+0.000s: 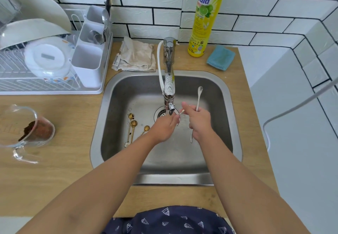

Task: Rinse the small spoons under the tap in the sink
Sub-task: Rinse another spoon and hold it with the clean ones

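Right hand (200,122): fingers closed around a long silver spoon (198,96), beside the tap (169,94).
Left hand (165,126): pinching a small spoon (181,112) under the spout.
Waiting: gold spoons (133,126) left of the tap.
Risk: wet grip could slip (the drain (161,114) sits below).
Around: dish rack (45,69), soap bottle (205,17); nothing blocks.

Small spoon (181,112) between both hands under tap (169,94): mostly hidden by fingers, bowl end not clear. Silver spoon (198,95) shaft hidden mid-length inside right hand (199,122). Water stream too faint to tell. Glass jug (22,133) and dish rack (27,72) cut by left edge.
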Tool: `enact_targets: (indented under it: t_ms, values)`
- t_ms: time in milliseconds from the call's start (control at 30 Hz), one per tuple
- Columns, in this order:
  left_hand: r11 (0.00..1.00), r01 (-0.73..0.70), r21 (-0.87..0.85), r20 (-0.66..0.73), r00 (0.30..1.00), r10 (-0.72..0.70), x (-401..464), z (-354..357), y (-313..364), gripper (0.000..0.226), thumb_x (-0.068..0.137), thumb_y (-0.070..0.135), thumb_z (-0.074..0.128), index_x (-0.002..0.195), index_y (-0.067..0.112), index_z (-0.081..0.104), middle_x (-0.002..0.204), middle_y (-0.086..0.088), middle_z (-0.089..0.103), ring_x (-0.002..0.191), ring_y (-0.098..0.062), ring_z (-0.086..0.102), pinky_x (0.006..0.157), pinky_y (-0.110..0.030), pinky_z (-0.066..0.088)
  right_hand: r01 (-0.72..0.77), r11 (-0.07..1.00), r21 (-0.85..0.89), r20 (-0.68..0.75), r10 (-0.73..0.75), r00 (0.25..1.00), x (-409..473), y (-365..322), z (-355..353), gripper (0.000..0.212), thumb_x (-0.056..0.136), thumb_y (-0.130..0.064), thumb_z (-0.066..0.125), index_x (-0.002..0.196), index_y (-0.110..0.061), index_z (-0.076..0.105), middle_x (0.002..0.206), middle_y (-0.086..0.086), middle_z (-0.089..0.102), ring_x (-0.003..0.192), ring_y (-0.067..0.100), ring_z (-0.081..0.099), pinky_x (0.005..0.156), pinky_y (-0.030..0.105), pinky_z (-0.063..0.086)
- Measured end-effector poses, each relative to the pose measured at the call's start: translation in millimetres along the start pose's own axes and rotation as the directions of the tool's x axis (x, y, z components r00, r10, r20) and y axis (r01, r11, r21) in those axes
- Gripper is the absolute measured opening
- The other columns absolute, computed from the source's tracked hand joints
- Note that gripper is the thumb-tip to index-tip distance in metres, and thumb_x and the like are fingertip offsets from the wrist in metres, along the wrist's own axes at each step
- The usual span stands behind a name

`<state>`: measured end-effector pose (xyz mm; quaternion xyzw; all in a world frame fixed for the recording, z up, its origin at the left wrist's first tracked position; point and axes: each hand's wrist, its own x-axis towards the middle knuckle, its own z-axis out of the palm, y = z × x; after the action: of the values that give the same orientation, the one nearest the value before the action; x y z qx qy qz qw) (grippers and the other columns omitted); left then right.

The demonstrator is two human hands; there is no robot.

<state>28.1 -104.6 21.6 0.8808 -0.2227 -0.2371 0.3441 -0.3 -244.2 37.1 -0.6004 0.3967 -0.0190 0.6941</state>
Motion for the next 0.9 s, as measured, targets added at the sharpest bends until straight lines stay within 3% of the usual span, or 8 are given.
enact_targets:
  t_ms: [233,300,367,500,567,667,767,900]
  values:
    - [0.984,0.174,-0.030,0.106,0.980,-0.170,-25,-17,-27,0.048,0.103,0.056,0.027,0.099,0.021,0.060,0.100,0.006,0.062,0.100,-0.023,0.058,0.091,-0.040,0.041,0.019,1.000,0.005,0.007,-0.019,1.000,6,-9,-7,0.029,0.087,-0.040,0.079,0.069,-0.020,0.069,0.077,0.004,0.072,0.038,0.007,0.024,0.039,0.022,0.024]
    - [0.942,0.321,-0.095,0.175,0.937,-0.301,-34,-20,-33,0.063,0.095,0.071,0.024,0.086,0.021,0.062,0.083,0.010,0.060,0.076,-0.015,0.056,0.071,-0.034,0.043,0.003,0.998,-0.056,0.095,0.003,0.995,0,2,3,0.024,0.094,-0.034,0.073,0.074,-0.019,0.072,0.060,-0.005,0.063,0.043,0.010,0.022,0.041,0.024,0.020]
    - [0.864,0.477,-0.163,0.271,0.863,-0.426,-44,-27,-46,0.066,0.086,0.082,0.024,0.062,0.023,0.043,0.057,0.007,0.041,0.048,-0.014,0.034,0.049,-0.028,0.027,-0.031,0.992,-0.123,0.255,0.061,0.965,-8,13,8,0.014,0.093,-0.030,0.073,0.087,-0.018,0.074,0.046,-0.013,0.047,0.045,0.010,0.023,0.042,0.024,0.021]
    - [0.670,0.712,-0.213,0.351,0.695,-0.627,-64,-46,-70,0.063,0.090,0.075,0.032,0.055,0.024,0.030,0.052,0.002,0.028,0.043,-0.015,0.019,0.048,-0.027,0.015,-0.075,0.989,-0.129,0.537,0.133,0.833,-20,37,21,0.013,0.101,-0.020,0.064,0.113,-0.020,0.069,0.097,-0.007,0.072,0.046,0.005,0.027,0.046,0.021,0.025]
    - [0.632,0.744,-0.218,0.392,0.660,-0.641,-69,-50,-74,0.061,0.091,0.073,0.035,0.056,0.024,0.030,0.051,0.001,0.032,0.044,-0.015,0.023,0.050,-0.028,0.018,-0.046,0.989,-0.139,0.509,0.111,0.853,-20,45,29,0.015,0.105,-0.018,0.057,0.112,-0.019,0.070,0.102,-0.008,0.077,0.045,0.004,0.030,0.046,0.020,0.027]
    - [0.658,0.723,-0.211,0.424,0.674,-0.605,-73,-50,-71,0.066,0.086,0.082,0.029,0.054,0.024,0.031,0.052,0.002,0.039,0.047,-0.014,0.026,0.049,-0.027,0.022,0.084,0.976,-0.200,0.345,-0.010,0.939,-22,53,40,0.026,0.101,-0.035,0.060,0.090,-0.023,0.080,0.079,-0.019,0.076,0.046,-0.004,0.052,0.050,0.012,0.034]
    - [0.709,0.677,-0.195,0.407,0.714,-0.570,-76,-45,-63,0.063,0.085,0.083,0.029,0.061,0.025,0.034,0.053,0.007,0.035,0.046,-0.011,0.020,0.044,-0.025,0.018,0.139,0.973,-0.182,0.211,-0.099,0.972,-19,58,41,0.028,0.096,-0.039,0.065,0.074,-0.032,0.081,0.086,-0.020,0.078,0.085,-0.003,0.070,0.074,0.016,0.045]
    - [0.727,0.660,-0.189,0.371,0.734,-0.569,-80,-37,-59,0.063,0.087,0.081,0.030,0.063,0.023,0.037,0.050,0.007,0.034,0.042,-0.010,0.019,0.043,-0.025,0.021,0.169,0.948,-0.270,0.302,-0.083,0.950,-17,57,32,0.016,0.091,-0.038,0.071,0.080,-0.035,0.082,0.088,-0.023,0.077,0.098,0.009,0.070,0.076,0.017,0.046]
